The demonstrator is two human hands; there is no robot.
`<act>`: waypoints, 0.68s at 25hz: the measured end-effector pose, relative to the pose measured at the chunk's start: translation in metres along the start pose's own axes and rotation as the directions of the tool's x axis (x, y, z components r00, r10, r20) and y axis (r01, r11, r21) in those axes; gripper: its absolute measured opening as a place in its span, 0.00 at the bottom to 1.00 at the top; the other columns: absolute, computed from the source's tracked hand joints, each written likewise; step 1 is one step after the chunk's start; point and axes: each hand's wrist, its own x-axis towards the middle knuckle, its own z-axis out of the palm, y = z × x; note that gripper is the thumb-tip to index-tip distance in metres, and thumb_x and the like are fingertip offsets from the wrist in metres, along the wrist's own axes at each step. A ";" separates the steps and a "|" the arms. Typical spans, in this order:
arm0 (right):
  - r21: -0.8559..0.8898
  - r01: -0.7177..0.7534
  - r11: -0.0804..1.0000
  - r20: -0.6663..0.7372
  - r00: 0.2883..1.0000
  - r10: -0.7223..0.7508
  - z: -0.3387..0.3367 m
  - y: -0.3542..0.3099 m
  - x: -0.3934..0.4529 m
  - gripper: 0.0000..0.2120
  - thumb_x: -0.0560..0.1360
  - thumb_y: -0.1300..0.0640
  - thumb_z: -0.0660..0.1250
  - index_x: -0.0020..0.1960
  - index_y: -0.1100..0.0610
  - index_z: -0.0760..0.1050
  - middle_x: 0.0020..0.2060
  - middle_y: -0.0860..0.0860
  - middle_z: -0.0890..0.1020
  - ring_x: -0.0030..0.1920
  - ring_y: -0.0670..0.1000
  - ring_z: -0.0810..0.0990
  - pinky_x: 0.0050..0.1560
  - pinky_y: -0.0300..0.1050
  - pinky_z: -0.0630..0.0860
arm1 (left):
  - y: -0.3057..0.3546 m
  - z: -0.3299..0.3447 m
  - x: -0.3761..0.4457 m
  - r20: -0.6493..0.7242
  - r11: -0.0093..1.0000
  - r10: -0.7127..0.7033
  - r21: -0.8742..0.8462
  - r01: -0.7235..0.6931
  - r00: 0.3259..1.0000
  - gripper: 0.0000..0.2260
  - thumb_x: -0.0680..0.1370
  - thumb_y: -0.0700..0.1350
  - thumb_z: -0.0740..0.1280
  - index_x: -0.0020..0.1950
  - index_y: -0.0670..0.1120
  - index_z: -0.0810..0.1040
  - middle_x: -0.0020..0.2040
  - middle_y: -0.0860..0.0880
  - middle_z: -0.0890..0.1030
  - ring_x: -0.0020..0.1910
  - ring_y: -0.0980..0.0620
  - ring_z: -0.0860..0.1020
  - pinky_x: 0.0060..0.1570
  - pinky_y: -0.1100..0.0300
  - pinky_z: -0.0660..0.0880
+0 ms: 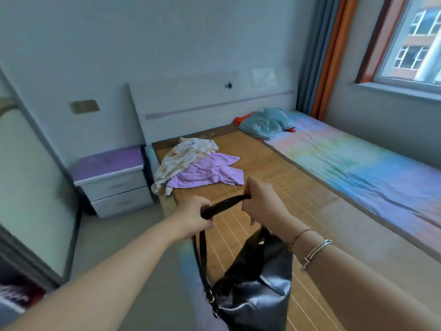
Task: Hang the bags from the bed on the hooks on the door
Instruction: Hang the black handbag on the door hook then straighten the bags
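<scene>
I am holding the slouchy black leather-look shoulder bag [255,283] hanging over the near edge of the bed's woven bamboo mat [274,163]. It is sagging softly, probably light; its flat black strap [224,205] is the place to grip. My left hand [193,216] and right hand [262,201] are both clenching that strap. I am reading no brand or writing.

Bare forearms, thin gold bracelet [301,236], silver bangle [317,253] on right wrist
</scene>
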 end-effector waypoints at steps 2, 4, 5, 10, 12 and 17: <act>-0.054 0.117 0.992 -0.093 0.988 -0.121 0.007 -0.061 -0.043 0.11 0.66 0.65 0.59 0.48 0.58 0.67 0.39 0.59 0.80 0.31 0.60 0.81 0.32 0.54 0.77 | -0.002 -0.040 -0.069 -0.031 1.000 -0.008 -0.018 0.008 0.999 0.07 0.67 0.42 0.75 0.34 0.48 0.77 0.32 0.51 0.77 0.35 0.53 0.75 0.37 0.60 0.68; -0.120 0.211 0.970 -0.193 0.954 -0.231 0.010 -0.127 -0.091 0.12 0.66 0.62 0.59 0.49 0.56 0.68 0.38 0.55 0.80 0.33 0.57 0.78 0.33 0.49 0.74 | -0.001 -0.081 -0.144 -0.083 0.997 -0.021 -0.078 0.014 0.996 0.10 0.67 0.47 0.77 0.35 0.46 0.77 0.34 0.50 0.77 0.35 0.53 0.74 0.37 0.59 0.67; -0.110 0.254 0.961 -0.232 0.934 -0.273 0.012 -0.162 -0.113 0.12 0.65 0.60 0.59 0.49 0.55 0.70 0.38 0.53 0.80 0.35 0.57 0.78 0.33 0.47 0.71 | 0.000 -0.104 -0.181 -0.109 0.992 -0.035 -0.122 0.022 0.993 0.10 0.67 0.49 0.77 0.37 0.45 0.79 0.36 0.49 0.79 0.36 0.52 0.75 0.39 0.59 0.68; 0.248 0.409 0.878 -0.316 0.891 -0.326 0.010 -0.299 -0.181 0.08 0.65 0.58 0.59 0.42 0.55 0.74 0.28 0.49 0.76 0.31 0.54 0.73 0.29 0.43 0.62 | 0.005 -0.202 -0.317 -0.215 0.960 -0.120 -0.274 0.058 0.969 0.08 0.69 0.49 0.75 0.38 0.47 0.79 0.37 0.46 0.85 0.38 0.48 0.83 0.42 0.57 0.78; 0.360 0.484 0.798 -0.285 0.871 -0.399 0.008 -0.352 -0.203 0.04 0.67 0.59 0.62 0.39 0.56 0.75 0.29 0.50 0.75 0.32 0.53 0.73 0.31 0.43 0.65 | 0.006 -0.236 -0.370 -0.262 0.962 -0.172 -0.250 0.105 0.950 0.09 0.74 0.51 0.70 0.38 0.46 0.79 0.30 0.49 0.82 0.31 0.52 0.81 0.33 0.61 0.76; 0.589 0.534 0.607 0.032 0.735 -0.678 0.031 -0.466 -0.260 0.04 0.70 0.66 0.64 0.40 0.58 0.75 0.28 0.52 0.71 0.30 0.50 0.71 0.38 0.50 0.80 | 0.009 -0.318 -0.490 -0.528 0.902 -0.315 -0.424 0.077 0.789 0.14 0.80 0.51 0.59 0.38 0.44 0.73 0.23 0.54 0.66 0.19 0.56 0.64 0.23 0.64 0.65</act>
